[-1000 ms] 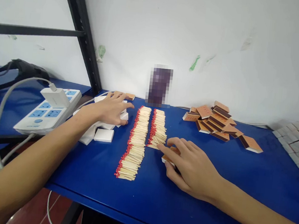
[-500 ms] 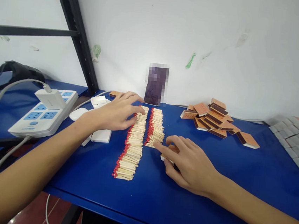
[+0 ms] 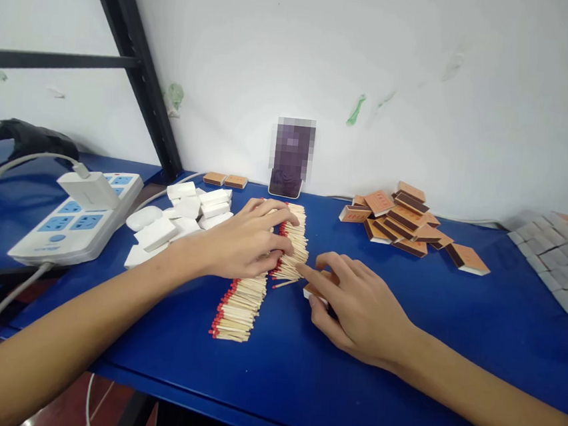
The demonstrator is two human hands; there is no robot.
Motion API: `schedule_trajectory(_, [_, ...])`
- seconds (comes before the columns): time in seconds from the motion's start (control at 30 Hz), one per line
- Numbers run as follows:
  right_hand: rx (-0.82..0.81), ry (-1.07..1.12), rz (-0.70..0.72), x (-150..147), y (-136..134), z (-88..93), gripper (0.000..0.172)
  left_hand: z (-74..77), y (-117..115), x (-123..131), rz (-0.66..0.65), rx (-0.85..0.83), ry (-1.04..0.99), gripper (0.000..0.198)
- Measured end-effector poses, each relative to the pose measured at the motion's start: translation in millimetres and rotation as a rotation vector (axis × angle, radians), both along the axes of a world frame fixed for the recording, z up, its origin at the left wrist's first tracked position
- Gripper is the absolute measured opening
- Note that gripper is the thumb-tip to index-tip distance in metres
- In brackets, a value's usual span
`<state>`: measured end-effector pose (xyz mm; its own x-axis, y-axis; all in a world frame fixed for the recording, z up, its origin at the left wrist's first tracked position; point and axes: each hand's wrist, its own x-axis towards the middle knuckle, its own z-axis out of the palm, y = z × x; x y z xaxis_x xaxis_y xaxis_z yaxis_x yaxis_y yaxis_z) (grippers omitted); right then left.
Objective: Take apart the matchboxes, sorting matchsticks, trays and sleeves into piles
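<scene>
Two rows of red-tipped matches lie on the blue table (image 3: 400, 358). My left hand (image 3: 246, 239) rests over the upper part of the left row (image 3: 238, 302) and reaches onto the right row (image 3: 295, 241), fingers curled on the matches. My right hand (image 3: 355, 307) lies just right of the rows, its forefinger touching the near end of the right row. Its thumb and fingers hold a small matchbox (image 3: 315, 291) against the table. One loose match (image 3: 284, 283) lies beside the fingertip.
White inner trays (image 3: 183, 217) are heaped at the left, beside a power strip (image 3: 75, 216) with a plugged charger and cable. Orange matchbox sleeves (image 3: 403, 224) are piled at the back right. Grey boxes (image 3: 561, 260) sit at the far right; a blurred upright object (image 3: 292, 157) leans on the wall.
My left hand has left the white trays and moved right onto the match rows. My right hand has stayed by the right row with the matchbox under it.
</scene>
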<state>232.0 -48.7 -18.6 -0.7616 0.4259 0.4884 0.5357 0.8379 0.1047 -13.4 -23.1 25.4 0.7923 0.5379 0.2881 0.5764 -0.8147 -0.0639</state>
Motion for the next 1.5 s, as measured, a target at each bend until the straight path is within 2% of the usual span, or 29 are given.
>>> schedule_trajectory(0.13, [-0.015,0.059,0.014,2.0,-0.3,-0.5,0.028,1.5,-1.8,1.9,0.013,-0.002,-0.017,0.024])
schedule_trajectory(0.33, [-0.137,0.013,0.222,1.8,-5.8,3.3,0.026,-0.1,-1.1,3.4,0.006,0.022,-0.024,0.023])
schedule_trajectory(0.53, [-0.154,-0.036,0.147,-9.3,-5.2,4.5,0.028,0.8,4.2,-0.5,0.038,0.17,-0.132,0.022])
schedule_trajectory(0.7, [-0.164,-0.017,0.124,-10.5,-5.9,3.6,0.027,1.3,7.3,-2.5,0.071,0.205,-0.157,0.018])
schedule_trajectory(0.83, [-0.161,0.102,0.176,-6.8,-5.4,4.0,0.025,2.3,7.2,-2.3,0.079,0.209,-0.171,0.017])
schedule_trajectory(0.93, [-0.256,0.231,0.206,-4.8,0.7,7.0,0.023,4.2,4.4,-0.5,0.058,0.232,-0.201,0.017])
schedule_trajectory(1.07, [-0.422,0.46,0.135,-5.8,13.3,12.8,0.019,5.0,-3.8,6.2,-0.082,0.304,-0.183,0.027])
schedule_trajectory(1.17, [-0.521,0.626,0.11,-9.1,18.8,16.5,0.033,3.6,-9.6,12.3,-0.146,0.368,-0.1,0.039])
schedule_trajectory(1.27, [-0.624,0.711,0.121,-11.8,19.4,19.7,0.045,1.4,-10.8,15.5,-0.139,0.412,-0.071,0.037])
schedule_trajectory(1.37, [-0.716,0.764,0.142,-12.5,18.8,22.9,0.057,-1.8,-8.3,15.9,-0.171,0.432,-0.176,0.031])
schedule_trajectory(1.43, [-0.722,0.778,0.152,-12.3,18.8,24.8,0.064,-3.8,-6.8,16.2,-0.186,0.445,-0.27,0.032])
schedule_trajectory(1.5, [-0.699,0.766,0.167,-12.3,18.9,26.1,0.059,-5.3,-6.4,17.1,-0.184,0.452,-0.319,0.033])
